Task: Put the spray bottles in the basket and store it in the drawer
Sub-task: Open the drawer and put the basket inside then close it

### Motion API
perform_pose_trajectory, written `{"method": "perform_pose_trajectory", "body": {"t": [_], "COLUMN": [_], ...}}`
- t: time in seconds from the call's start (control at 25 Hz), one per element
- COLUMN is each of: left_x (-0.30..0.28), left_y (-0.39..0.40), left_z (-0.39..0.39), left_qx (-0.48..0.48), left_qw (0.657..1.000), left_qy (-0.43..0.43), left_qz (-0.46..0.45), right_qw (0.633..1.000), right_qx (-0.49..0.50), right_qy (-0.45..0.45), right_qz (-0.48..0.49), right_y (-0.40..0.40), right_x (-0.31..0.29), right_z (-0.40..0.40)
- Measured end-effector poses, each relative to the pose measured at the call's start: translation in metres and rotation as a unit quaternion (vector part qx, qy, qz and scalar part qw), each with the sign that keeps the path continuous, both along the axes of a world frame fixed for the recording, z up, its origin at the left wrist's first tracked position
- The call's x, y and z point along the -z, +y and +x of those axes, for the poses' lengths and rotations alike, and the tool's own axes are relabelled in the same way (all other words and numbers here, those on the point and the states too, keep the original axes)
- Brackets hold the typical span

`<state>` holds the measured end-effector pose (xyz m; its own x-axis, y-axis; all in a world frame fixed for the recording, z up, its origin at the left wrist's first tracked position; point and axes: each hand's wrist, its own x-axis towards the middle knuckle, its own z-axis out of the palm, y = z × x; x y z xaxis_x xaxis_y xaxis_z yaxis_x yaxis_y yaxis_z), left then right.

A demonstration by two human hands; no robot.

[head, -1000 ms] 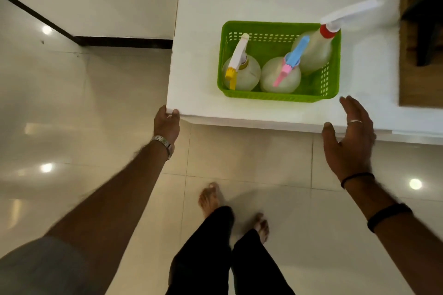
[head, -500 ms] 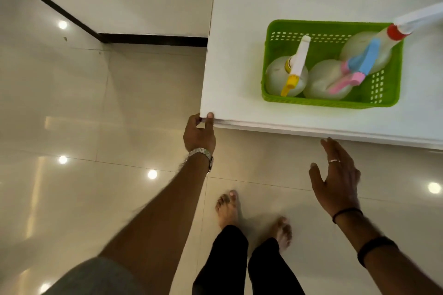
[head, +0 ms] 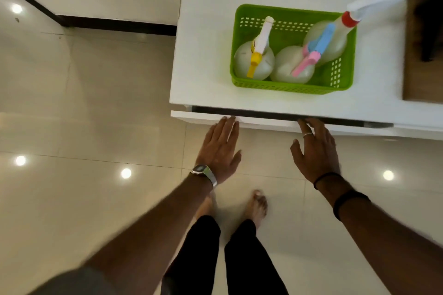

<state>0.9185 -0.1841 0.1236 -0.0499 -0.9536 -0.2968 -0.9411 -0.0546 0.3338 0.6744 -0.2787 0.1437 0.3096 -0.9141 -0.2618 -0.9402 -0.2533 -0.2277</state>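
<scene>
Here the green basket [head: 291, 85] sits on the white cabinet top [head: 206, 55], holding 3 spray bottles: a yellow-nozzled bottle [head: 254, 60], a pink-and-blue-triggered bottle [head: 292, 67] beside it, and a red-collared bottle [head: 335, 36] leaning out past the basket's far corner. Below the basket, the drawer [head: 263, 123] stands slightly open. The left hand [head: 219, 148] and right hand [head: 314, 148] reach its front edge, fingers spread, gripping nothing.
</scene>
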Motion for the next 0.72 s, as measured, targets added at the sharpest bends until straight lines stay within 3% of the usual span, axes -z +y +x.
{"method": "perform_pose_trajectory", "body": {"t": [0.2,0.44,0.72], "left_x": [-0.005,-0.019,-0.013], "left_y": [-0.01,-0.004,0.049], "left_z": [-0.004,-0.035,-0.053], "left_qx": [0.042,-0.029,-0.042], "left_qw": [0.995,0.992,0.988], "left_qy": [-0.067,-0.07,-0.066], "left_qz": [0.064,0.103,0.13], "right_qw": [0.994,0.985,0.985], "right_qx": [0.003,-0.015,-0.019], "right_qy": [0.048,0.095,0.087], "right_qz": [0.1,0.14,0.15], "right_y": [0.003,0.025,0.079], "right_x": [0.008,0.001,0.002], "right_z": [-0.007,-0.013,-0.029]}}
